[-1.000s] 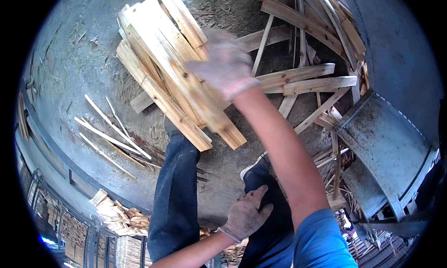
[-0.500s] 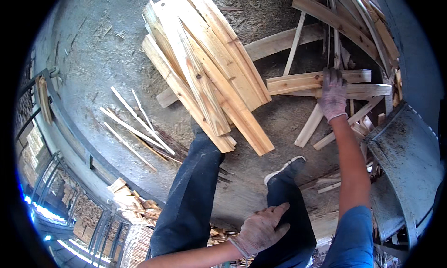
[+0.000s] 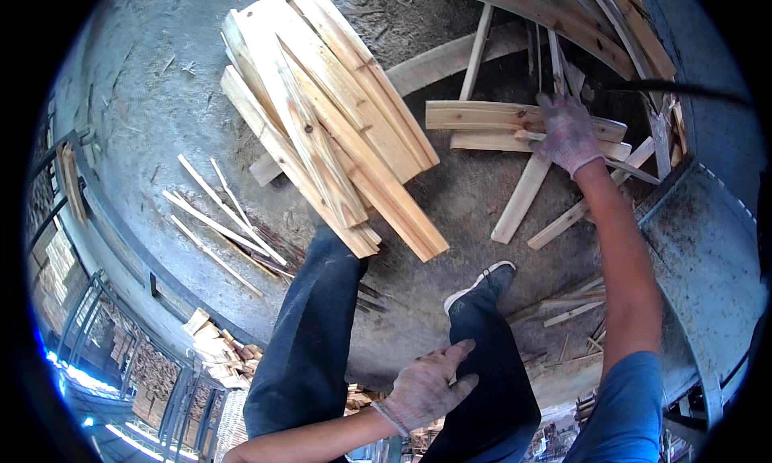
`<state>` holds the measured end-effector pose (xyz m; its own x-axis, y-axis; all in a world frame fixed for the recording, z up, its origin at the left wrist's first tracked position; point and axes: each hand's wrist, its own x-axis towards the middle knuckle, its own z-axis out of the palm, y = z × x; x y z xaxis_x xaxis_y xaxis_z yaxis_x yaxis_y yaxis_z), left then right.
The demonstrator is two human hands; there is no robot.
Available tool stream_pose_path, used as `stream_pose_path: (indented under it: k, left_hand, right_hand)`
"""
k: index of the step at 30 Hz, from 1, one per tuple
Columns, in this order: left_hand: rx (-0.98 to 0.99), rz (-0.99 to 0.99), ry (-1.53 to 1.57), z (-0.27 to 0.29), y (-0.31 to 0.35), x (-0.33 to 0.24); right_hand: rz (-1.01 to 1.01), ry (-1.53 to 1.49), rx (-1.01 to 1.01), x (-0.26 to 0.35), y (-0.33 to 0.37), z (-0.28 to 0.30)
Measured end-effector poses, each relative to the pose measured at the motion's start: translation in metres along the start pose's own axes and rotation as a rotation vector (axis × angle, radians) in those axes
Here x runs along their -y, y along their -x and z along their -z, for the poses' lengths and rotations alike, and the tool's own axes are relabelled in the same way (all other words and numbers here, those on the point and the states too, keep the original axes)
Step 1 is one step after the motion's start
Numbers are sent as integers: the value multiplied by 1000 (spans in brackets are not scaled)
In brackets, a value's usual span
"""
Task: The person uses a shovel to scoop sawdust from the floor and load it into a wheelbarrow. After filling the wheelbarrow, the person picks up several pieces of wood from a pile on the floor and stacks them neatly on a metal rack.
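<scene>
My right hand (image 3: 568, 133), in a pale, dirty work glove, reaches to the right side over a loose pile of boards. Its fingers are closed around a thin wooden strip (image 3: 635, 170) that slants out toward the lower right. Beneath the hand lie two short boards, an upper board (image 3: 474, 116) with a dark knot and a lower board (image 3: 486, 141). My left hand (image 3: 426, 385), gloved too, rests by my right knee with fingers loosely spread and nothing in it. A stack of long planks (image 3: 330, 125) leans over my left foot.
Thin sticks (image 3: 221, 214) lie on the dusty floor to the left. More offcuts (image 3: 595, 29) are heaped at the far right, beside a curved grey metal panel (image 3: 708, 246). A metal rail (image 3: 121, 230) runs along the left, with a wood pile (image 3: 221, 346) behind it.
The view has shifted, so the planks appear farther left. My right hand has moved off the top of the short boards and now grips a thin strip. My left hand stays by the knee.
</scene>
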<state>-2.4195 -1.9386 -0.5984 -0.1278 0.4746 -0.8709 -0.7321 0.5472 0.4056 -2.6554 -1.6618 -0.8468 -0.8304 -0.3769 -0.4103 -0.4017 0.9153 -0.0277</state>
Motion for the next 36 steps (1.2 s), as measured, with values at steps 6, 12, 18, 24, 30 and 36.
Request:
stream_pose_path:
  k: [6, 12, 18, 24, 30, 36]
  left_hand:
    - [-26, -30, -29, -6, -1, -1]
    - [-25, -9, -29, -3, -1, -2]
    - [-28, -4, -13, -2, -2, -5]
    - [-56, -72, 59, -2, 0, -5]
    - [20, -4, 37, 5, 6, -10]
    - [-34, -60, 78, 8, 8, -7]
  right_hand:
    - [123, 62, 127, 9, 13, -9]
    - [66, -105, 260, 25, 23, -21]
    - [-9, -149, 238, 32, 34, -30]
    - [11, -85, 304, 21, 25, -23]
    - [136, -192, 194, 32, 37, 34]
    - [56, -389, 234, 106, -3, 122]
